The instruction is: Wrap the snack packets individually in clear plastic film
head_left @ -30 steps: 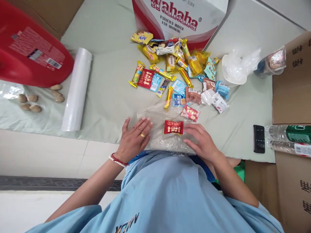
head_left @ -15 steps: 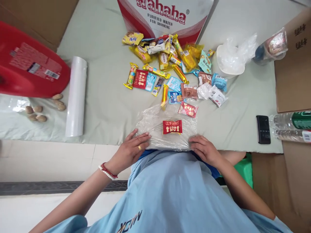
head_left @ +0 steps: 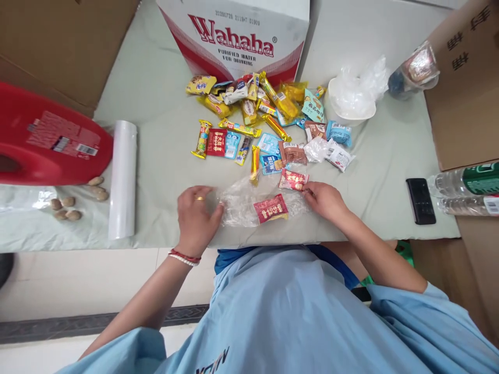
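A crumpled clear plastic bag [head_left: 237, 208] lies on the cloth-covered table in front of me. On it rests a red snack packet [head_left: 270, 209], slightly tilted. My left hand [head_left: 197, 215] is at the bag's left side, its thumb apart from the bent fingers and the thumb tip touching the bag's edge. At the right side, my right hand [head_left: 325, 201] is closed, thumb and fingers pinching the bag's edge beside a pink-red packet [head_left: 293, 179]. Beyond the bag lie several wrapped snacks, among them a brown packet [head_left: 292, 152] and a blue packet [head_left: 272, 164].
A red jug [head_left: 50, 140], a plastic film roll [head_left: 123, 182] and several walnuts [head_left: 66, 208] are at left. Behind the snacks stands a Wahaha carton [head_left: 241, 41]. A white bowl [head_left: 351, 104] with plastic, a black phone [head_left: 421, 201] and bottles [head_left: 468, 182] are at right.
The bag and red packet have moved away from the table's front edge, and the packet has turned slightly. Both hands have moved forward; the right now pinches instead of lying flat.
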{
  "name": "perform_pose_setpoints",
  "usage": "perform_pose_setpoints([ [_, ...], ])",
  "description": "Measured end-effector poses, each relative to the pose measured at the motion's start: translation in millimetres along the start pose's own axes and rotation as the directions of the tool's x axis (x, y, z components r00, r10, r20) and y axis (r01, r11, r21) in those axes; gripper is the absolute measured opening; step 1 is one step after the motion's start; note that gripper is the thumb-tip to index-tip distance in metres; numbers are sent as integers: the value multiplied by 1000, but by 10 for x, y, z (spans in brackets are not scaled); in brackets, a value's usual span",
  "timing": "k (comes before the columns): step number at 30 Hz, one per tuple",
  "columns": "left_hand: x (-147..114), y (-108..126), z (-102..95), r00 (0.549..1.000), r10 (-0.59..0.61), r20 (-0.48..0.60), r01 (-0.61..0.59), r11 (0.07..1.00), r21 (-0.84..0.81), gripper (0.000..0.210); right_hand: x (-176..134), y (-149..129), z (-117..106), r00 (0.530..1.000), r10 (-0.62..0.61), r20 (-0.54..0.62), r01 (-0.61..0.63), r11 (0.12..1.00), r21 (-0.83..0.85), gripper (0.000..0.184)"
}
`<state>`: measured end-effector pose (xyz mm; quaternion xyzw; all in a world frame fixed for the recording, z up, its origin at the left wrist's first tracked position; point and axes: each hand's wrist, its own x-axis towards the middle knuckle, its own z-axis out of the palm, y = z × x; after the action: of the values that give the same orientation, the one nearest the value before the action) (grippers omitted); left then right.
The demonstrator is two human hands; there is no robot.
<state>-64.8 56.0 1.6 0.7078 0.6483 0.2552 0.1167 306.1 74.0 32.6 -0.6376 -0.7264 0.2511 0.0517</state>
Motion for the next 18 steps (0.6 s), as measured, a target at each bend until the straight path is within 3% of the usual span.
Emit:
perform_pose_setpoints([
  [3, -184, 134, -141, 957, 7, -290, 21, 996, 90, 40, 41, -63, -35, 997, -22, -74, 12, 991, -136, 22],
  [5, -357, 326, -254, 887, 146, -438, -91, 985, 144, 41, 118, -153, -120, 986, -105, -127, 91, 989, -114, 27],
  [6, -436, 444, -283, 856, 240, -459, -194, 970, 146, 44, 190, -207, -159, 975, -167, -144, 154, 983, -101, 29],
  [8, -535, 695, -246, 834, 425, -351, -434, 899, 57, 49, 404, -328, -195, 941, -303, -152, 292, 952, -92, 38],
  [9, -547, 811, -177, 841, 476, -258, -492, 871, 2, 49, 539, -390, -186, 922, -358, -145, 347, 933, -96, 47],
  [11, -497, 992, 34, 878, 476, -45, -477, 879, -9, 43, 827, -514, -129, 902, -419, -108, 406, 906, -120, 66],
  [13, -385, 1087, 262, 907, 405, 116, -415, 906, 82, 35, 1081, -624, -70, 908, -417, -33, 407, 899, -158, 72],
  [14, -328, 1105, 356, 909, 378, 175, -401, 908, 120, 33, 1174, -671, -58, 915, -403, 18, 400, 900, -175, 65],
  [16, -244, 1099, 477, 902, 350, 252, -395, 906, 153, 34, 1263, -739, -86, 918, -379, 117, 395, 902, -176, 34],
  [18, -221, 1073, 517, 894, 341, 290, -392, 909, 141, 36, 1203, -773, -165, 897, -408, 171, 428, 897, -107, 14],
])
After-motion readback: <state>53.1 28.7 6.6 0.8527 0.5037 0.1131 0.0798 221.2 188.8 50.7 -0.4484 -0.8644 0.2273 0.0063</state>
